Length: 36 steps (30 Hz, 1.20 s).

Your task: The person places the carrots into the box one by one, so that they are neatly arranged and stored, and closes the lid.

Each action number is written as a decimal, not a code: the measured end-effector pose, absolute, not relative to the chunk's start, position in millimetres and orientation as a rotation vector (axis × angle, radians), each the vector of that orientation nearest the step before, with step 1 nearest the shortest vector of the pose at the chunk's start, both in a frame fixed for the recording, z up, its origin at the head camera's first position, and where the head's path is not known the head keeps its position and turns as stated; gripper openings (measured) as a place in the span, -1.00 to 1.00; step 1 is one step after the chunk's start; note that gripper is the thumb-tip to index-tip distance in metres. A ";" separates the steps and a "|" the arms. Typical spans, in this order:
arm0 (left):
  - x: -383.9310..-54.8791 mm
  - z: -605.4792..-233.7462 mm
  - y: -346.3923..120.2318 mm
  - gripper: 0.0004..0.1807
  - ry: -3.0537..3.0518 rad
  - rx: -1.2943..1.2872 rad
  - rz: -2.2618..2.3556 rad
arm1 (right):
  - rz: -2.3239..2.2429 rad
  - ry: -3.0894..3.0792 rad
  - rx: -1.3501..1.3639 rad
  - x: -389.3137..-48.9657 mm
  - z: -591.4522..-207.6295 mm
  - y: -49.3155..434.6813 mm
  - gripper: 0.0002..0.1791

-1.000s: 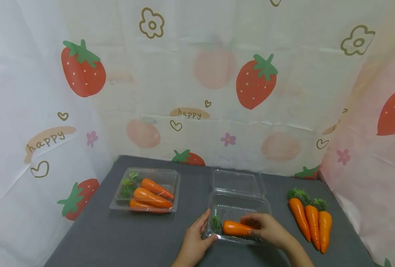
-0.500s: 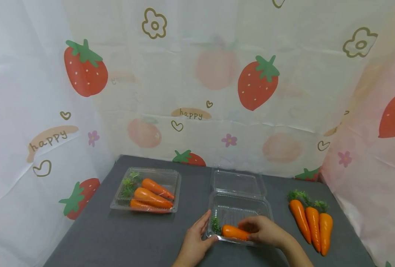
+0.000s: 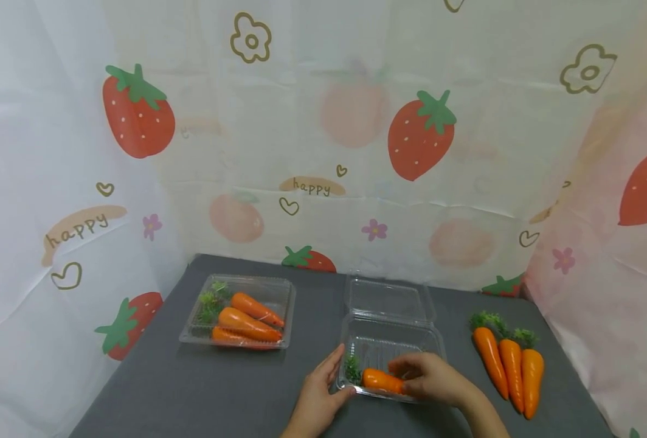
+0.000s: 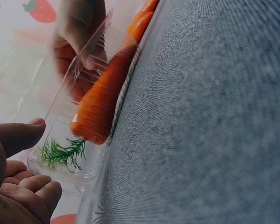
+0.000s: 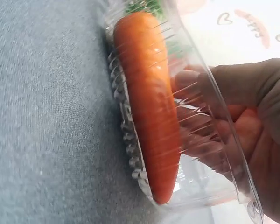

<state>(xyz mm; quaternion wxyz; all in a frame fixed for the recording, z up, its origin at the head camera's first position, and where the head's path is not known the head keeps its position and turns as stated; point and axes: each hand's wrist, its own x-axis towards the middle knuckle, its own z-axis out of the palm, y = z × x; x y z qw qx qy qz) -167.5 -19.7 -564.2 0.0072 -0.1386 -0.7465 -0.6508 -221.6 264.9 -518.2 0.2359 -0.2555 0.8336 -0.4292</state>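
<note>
In the head view, a carrot [image 3: 380, 380] lies along the near side of a clear plastic clamshell box [image 3: 391, 328], its green top [image 3: 352, 368] toward the left wall. My left hand [image 3: 319, 392] rests at the box's left side, thumb at the near corner and fingers along the wall. The right hand [image 3: 430, 377] reaches into the box over the carrot's narrow end. Seen in the right wrist view, the carrot [image 5: 151, 102] sits low against the ribbed wall, with the right thumb and loosely bent fingers [image 5: 200, 135] beside it, not wrapped around it.
The box's raised clear lid [image 3: 391, 299] leans open toward the patterned curtain [image 3: 351, 121]. At left stands a closed clear box [image 3: 287, 313] with several carrots [image 3: 247, 322] inside. Three loose carrots [image 3: 511, 371] lie at right on the grey tabletop [image 3: 236, 395].
The carrot has settled slightly lower and leftward within the box, and the right hand has shifted a little left with it. My left hand has stayed at the box's corner.
</note>
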 end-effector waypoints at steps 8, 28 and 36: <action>-167.8 -563.4 -20.3 -0.11 -2.338 -0.441 -2.023 | -1.267 2.504 -0.691 -212.3 -514.6 268.9 -0.59; -171.0 -567.4 -21.0 -0.11 -2.366 -0.429 -1.997 | -1.451 3.313 -0.084 -188.7 -522.2 309.7 -0.57; -170.3 -566.9 -21.1 -0.11 -2.351 -0.446 -2.005 | -1.468 3.330 0.348 -187.8 -534.8 328.8 -0.56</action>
